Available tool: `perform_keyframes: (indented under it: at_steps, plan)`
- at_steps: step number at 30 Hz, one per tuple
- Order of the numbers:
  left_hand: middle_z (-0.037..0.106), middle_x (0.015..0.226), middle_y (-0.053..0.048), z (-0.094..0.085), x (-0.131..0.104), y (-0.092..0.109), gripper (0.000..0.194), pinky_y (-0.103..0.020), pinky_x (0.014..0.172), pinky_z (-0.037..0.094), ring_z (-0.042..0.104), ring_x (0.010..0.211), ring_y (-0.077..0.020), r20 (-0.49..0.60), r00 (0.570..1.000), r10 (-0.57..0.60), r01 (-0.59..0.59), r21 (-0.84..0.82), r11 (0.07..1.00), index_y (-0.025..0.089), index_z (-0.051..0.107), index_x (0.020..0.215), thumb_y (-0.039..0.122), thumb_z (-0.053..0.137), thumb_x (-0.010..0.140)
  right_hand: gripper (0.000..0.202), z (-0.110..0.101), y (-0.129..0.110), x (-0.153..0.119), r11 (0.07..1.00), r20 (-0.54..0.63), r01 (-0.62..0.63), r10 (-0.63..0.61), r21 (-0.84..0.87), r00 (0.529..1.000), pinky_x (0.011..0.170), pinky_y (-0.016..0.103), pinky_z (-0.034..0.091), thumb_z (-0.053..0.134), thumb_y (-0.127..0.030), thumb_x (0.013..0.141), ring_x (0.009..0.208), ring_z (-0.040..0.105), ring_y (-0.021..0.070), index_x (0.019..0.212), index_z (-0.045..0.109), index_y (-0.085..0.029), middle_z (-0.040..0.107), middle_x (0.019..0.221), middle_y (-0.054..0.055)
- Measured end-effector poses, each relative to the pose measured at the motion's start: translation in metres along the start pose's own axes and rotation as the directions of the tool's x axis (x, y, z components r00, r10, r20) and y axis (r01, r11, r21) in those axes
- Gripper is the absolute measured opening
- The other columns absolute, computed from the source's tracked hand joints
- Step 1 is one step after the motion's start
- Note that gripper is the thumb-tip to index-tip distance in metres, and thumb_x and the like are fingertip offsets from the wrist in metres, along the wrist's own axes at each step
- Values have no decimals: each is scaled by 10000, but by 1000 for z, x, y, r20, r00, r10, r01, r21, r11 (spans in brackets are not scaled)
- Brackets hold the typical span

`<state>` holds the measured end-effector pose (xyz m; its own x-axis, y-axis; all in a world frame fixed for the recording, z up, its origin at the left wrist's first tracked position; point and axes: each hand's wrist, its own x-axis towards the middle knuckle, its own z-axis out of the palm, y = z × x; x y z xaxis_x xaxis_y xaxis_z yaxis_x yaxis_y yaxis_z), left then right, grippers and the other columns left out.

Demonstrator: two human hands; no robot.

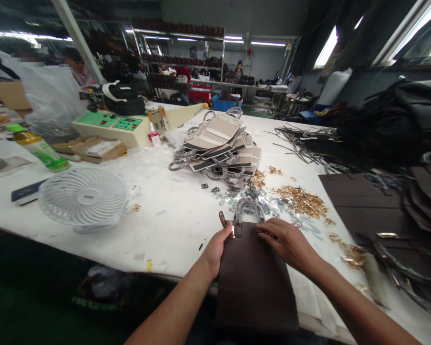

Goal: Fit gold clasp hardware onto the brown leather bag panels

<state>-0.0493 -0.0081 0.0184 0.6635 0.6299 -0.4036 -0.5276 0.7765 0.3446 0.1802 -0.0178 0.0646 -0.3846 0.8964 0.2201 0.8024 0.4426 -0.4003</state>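
A dark brown panel (256, 282) hangs over the table's front edge, its top end lying on the white surface. A plastic-wrapped handle (249, 206) arches from that top end. My left hand (217, 249) grips the panel's left edge, the thumb near a gold metal piece (232, 230). At the handle's right end, my right hand (282, 237) has its fingers pinched together over the panel; small metal bits show at the fingertips, too small to name.
Beyond the hands lie silver plates (269, 206), gold fittings (301, 200) and a pile of beige panels (219, 143). A white fan (84, 196) and a bottle (39, 148) stand left. More brown panels (359, 201) lie right.
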Motion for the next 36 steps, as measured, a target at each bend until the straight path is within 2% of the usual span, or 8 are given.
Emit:
perform_keyframes:
  at_steps: [7, 10, 16, 20, 23, 25, 31, 36]
  plan:
    - [791, 938, -162, 6, -4, 1, 536, -491, 919, 560, 759, 930, -356, -22, 1000, -6, 7, 27, 1000, 128, 691, 1191, 550, 681, 861, 275, -1, 0, 6, 994, 41, 92, -89, -51, 995, 852, 351, 546, 502, -285, 1009, 955, 678, 226, 1160, 730, -260, 731, 1058, 85]
    - [790, 945, -155, 7, -3, 0, 535, -487, 921, 558, 757, 937, -352, -29, 999, 33, -32, 36, 999, 142, 688, 1196, 556, 688, 857, 276, 0, -1, 9, 986, 73, 136, -129, -97, 989, 860, 358, 532, 493, -273, 1012, 970, 667, 234, 1154, 729, -252, 725, 1070, 97]
    - [785, 940, -147, 8, -1, 0, 530, -474, 918, 561, 760, 909, -334, -32, 996, 82, -80, 44, 996, 150, 679, 1209, 548, 696, 860, 249, 4, -10, 18, 958, 151, 145, -110, -246, 982, 808, 341, 503, 508, -228, 998, 925, 641, 239, 1112, 729, -231, 713, 978, 92]
    - [787, 949, -150, 8, -2, -1, 525, -464, 899, 570, 763, 897, -331, -15, 996, 91, -90, 35, 995, 148, 679, 1213, 549, 677, 874, 266, -1, -9, 21, 980, 202, 128, -95, -153, 975, 748, 288, 494, 550, -190, 961, 913, 664, 211, 1164, 704, -266, 718, 996, 61]
    - [788, 954, -155, 7, -3, 0, 530, -467, 883, 575, 765, 888, -336, -24, 997, 76, -75, 33, 997, 146, 681, 1214, 549, 678, 870, 266, -4, -3, 21, 994, 200, 103, -93, -42, 975, 762, 273, 499, 563, -171, 944, 910, 680, 193, 1139, 706, -282, 726, 1000, 39]
    - [789, 949, -157, 6, -2, 0, 533, -468, 878, 577, 765, 889, -339, -25, 998, 63, -62, 29, 998, 142, 680, 1220, 546, 675, 872, 234, -3, 0, 20, 995, 190, 99, -91, -31, 978, 766, 276, 500, 569, -174, 940, 894, 684, 193, 1089, 716, -278, 726, 976, 34]
    - [791, 959, -153, 7, -1, 1, 534, -454, 902, 569, 764, 906, -334, -22, 997, 69, -69, 17, 997, 138, 680, 1228, 538, 677, 874, 252, 4, -2, 20, 970, 191, 170, -136, -174, 972, 719, 285, 492, 515, -178, 971, 850, 666, 203, 1076, 730, -257, 709, 937, 61]
    - [792, 937, -168, 7, -2, 2, 591, -473, 901, 566, 761, 917, -353, 33, 999, -36, 37, -28, 999, 111, 686, 1214, 590, 647, 870, 263, 4, -4, 22, 952, 233, 224, -175, -206, 957, 752, 304, 504, 518, -156, 964, 857, 662, 211, 1079, 738, -242, 705, 917, 71]
